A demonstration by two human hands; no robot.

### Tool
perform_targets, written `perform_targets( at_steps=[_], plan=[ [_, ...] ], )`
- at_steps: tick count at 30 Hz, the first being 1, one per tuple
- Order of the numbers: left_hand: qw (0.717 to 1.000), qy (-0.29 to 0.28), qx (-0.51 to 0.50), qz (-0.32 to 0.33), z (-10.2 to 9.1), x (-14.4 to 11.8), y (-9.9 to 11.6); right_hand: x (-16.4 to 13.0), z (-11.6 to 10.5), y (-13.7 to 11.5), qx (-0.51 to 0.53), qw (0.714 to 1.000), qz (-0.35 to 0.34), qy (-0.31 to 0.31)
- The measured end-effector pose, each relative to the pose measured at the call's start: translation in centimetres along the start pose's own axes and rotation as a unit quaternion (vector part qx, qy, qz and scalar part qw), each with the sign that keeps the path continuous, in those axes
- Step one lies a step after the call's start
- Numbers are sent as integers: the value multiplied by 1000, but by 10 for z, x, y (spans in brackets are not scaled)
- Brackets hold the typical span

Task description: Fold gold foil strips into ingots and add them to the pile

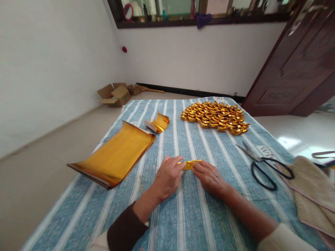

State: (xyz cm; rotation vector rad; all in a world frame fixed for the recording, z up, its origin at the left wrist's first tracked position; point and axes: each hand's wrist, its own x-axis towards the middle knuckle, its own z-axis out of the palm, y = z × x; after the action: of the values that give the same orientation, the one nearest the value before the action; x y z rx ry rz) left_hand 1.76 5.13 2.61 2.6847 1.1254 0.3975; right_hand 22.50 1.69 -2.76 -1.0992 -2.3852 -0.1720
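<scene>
A small strip of folded gold foil paper (188,165) lies between my two hands over the striped cloth, low in the middle of the view. My left hand (169,176) pinches its left end, with fingers bent around it. At the other end, my right hand (210,177) grips the foil between thumb and fingers. The middle of the strip shows creases; its ends are partly hidden by my fingertips. To the left lies a large stack of gold foil sheets (117,150), curled at the edges. Beyond it sits a smaller curled stack of gold foil (160,122).
Many folded gold paper ingots (214,116) crowd the table's far right. Black-handled scissors (261,160) lie partly open at right, beside a beige cloth (314,195). A blue-and-white striped tablecloth (167,146) covers the table. A cardboard box (117,96) stands on the floor behind, and a door (295,66) at right.
</scene>
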Motion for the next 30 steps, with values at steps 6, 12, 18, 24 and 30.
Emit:
perform_targets(
  at_steps=[6,12,18,24,30],
  plan=[
    [990,-131,50,8,17,-7,19,1,0,-1,10,1000,-1,5],
    [987,-151,59,7,22,-10,12,2,-2,-2,23,1000,11,10],
    [986,-155,58,11,22,-11,11,-1,-6,-3,39,999,18,27],
    [985,-161,52,8,23,-11,10,-2,-9,-6,-9,999,36,-16],
    [987,-158,42,8,23,-10,10,-3,-12,-8,-34,998,50,-25]
  ],
)
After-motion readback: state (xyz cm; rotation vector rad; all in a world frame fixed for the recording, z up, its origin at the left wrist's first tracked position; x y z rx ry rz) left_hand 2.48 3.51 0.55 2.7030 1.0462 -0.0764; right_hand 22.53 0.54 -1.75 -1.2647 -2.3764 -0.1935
